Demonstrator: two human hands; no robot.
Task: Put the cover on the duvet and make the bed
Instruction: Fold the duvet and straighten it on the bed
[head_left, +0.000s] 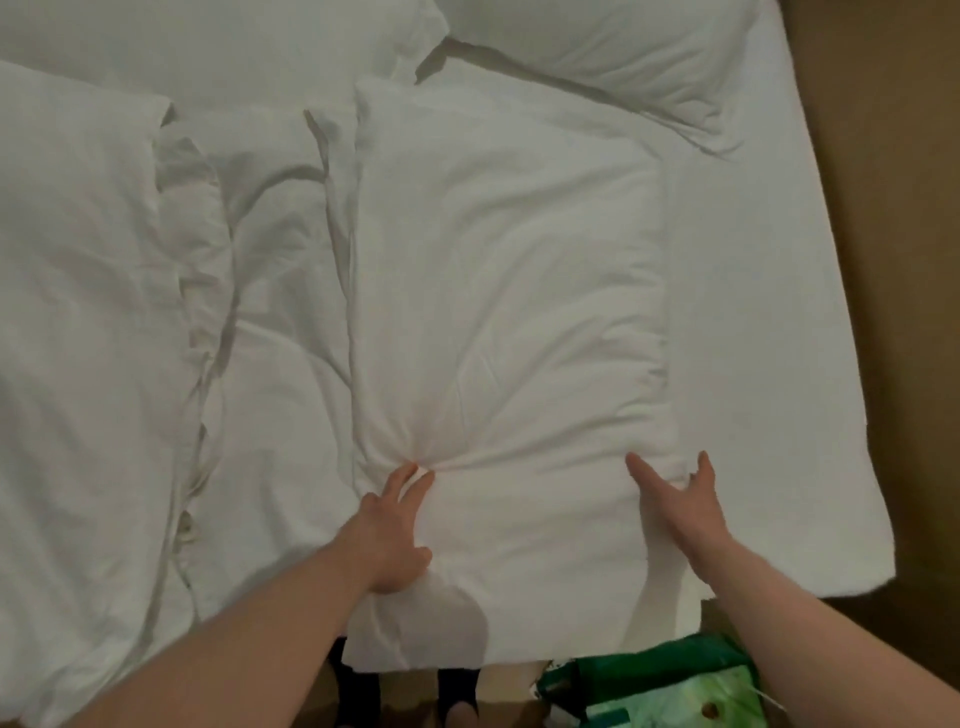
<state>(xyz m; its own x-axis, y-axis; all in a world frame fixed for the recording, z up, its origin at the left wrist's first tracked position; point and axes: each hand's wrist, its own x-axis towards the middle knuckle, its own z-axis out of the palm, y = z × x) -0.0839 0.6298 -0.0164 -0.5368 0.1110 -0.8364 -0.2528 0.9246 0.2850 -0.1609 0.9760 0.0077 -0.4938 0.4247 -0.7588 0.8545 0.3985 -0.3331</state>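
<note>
A white folded duvet (509, 291) lies lengthwise on the bed in front of me, its near end hanging over the bed's edge. My left hand (392, 540) grips a bunch of the duvet near its near left side, and creases fan out from the fingertips. On the duvet's near right edge rests my right hand (680, 509), fingers straight and spread, thumb on top. A rumpled white duvet cover (88, 322) is spread over the left half of the bed.
Two white pillows (218, 47) (623, 52) lie at the far end. The bare white sheet (779, 322) shows on the right, with brown floor (914, 260) beyond. A green bag (675, 686) and my dark-socked feet (457, 691) are below the near edge.
</note>
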